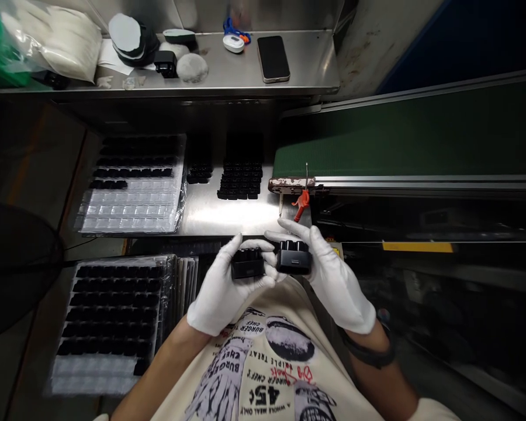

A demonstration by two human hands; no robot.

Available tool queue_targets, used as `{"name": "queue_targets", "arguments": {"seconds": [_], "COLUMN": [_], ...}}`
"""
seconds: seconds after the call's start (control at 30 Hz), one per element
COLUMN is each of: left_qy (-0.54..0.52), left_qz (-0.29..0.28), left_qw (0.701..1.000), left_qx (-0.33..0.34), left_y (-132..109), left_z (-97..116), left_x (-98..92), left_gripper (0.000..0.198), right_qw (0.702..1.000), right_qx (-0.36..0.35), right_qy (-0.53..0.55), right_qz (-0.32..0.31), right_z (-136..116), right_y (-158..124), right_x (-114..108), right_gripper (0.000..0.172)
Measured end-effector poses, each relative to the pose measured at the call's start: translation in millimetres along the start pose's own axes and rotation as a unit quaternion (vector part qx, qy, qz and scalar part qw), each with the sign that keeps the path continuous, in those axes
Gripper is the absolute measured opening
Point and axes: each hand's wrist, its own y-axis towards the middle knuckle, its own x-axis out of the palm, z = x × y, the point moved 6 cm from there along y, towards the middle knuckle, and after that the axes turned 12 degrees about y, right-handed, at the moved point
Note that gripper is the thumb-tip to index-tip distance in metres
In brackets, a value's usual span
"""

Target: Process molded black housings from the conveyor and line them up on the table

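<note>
Both of my hands wear white gloves and are close together in front of my shirt. My left hand [219,286] is closed around a small black plastic housing [248,268]. In my right hand [339,286] is a similar black plastic housing [294,261], gripped between thumb and fingers, with rounded black pieces along its upper edge. The two housings are side by side, with left fingertips between them. Just beyond my right fingers, a red-handled tool [302,202] with a thin metal shaft stands at the bench edge.
Rows of black parts [241,175] lie on the steel bench [228,219]. Left are two trays, an upper tray [158,204] and a lower tray [92,374], partly filled with black parts. A green conveyor belt [403,140] runs right. The back shelf [228,76] holds a phone [273,58].
</note>
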Motion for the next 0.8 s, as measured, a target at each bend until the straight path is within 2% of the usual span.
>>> {"name": "queue_targets", "arguments": {"seconds": [0.1, 0.3, 0.47, 0.7, 0.8], "left_qy": [0.004, 0.023, 0.049, 0.077, 0.059], "left_qz": [0.005, -0.011, -0.023, -0.024, -0.033], "left_qw": [1.000, 1.000, 0.998, 0.997, 0.998], "left_qx": [0.002, -0.016, -0.029, -0.010, -0.017], "left_y": [3, 6, 5, 10, 9], "left_z": [-6, -15, -17, -21, -23], "left_x": [2.8, 10.3, 10.9, 12.6, 15.6], "left_gripper": [0.033, 0.046, 0.045, 0.038, 0.041], "right_qw": [1.000, 1.000, 0.998, 0.992, 0.992], "right_qx": [0.004, -0.009, -0.026, -0.039, -0.046], "right_qy": [-0.004, -0.016, -0.052, -0.118, -0.106], "right_qz": [0.010, 0.013, 0.016, 0.036, 0.042], "right_z": [-2, -4, -2, -3, -2], "right_y": [-3, -9, -9, -13, -15], "right_x": [-7, -18, -15, -14, -18], "right_gripper": [0.060, 0.058, 0.046, 0.057, 0.048]}}
